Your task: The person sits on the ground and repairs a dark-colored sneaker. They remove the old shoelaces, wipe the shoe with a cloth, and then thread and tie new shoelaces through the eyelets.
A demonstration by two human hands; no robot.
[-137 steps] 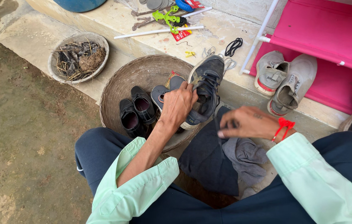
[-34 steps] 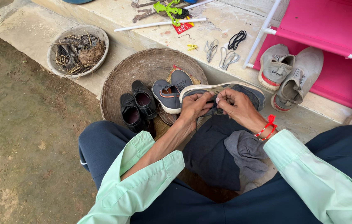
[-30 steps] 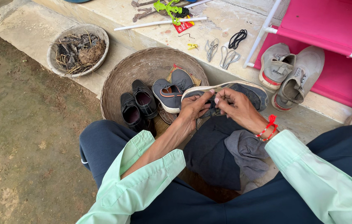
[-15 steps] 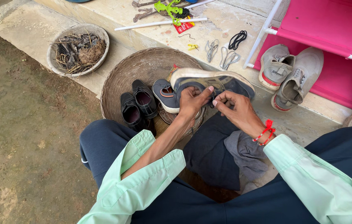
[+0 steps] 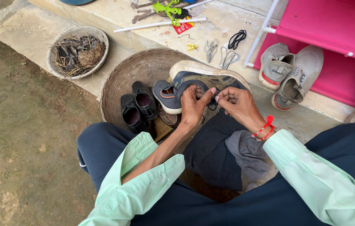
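Since the earlier frames the dark blue sneaker with the pale sole (image 5: 204, 77) has turned, so its sole edge now arcs across the top and its upper faces the person, and both hands have closed in on it at the centre of the frame. The left hand (image 5: 193, 106) wraps its fingers around the near side of the shoe, thumb raised against the upper. The right hand (image 5: 237, 102) has its fingertips pinched narrow on a dark lace (image 5: 212, 104) just beside the left thumb; a red thread band (image 5: 265, 127) circles that wrist. The sneaker rests over the right rim of a round woven basket (image 5: 131, 71), left of centre, which holds a pair of small black shoes (image 5: 137, 106) and a grey slip-on shoe with an orange stripe (image 5: 167, 95). A dark grey cloth (image 5: 219, 155) lies across the lap below the hands. At the upper left sits a shallow bowl of dry twigs (image 5: 77, 50). At the upper right a pair of worn grey sneakers (image 5: 288, 73) lies against a pink shelf (image 5: 332, 37)
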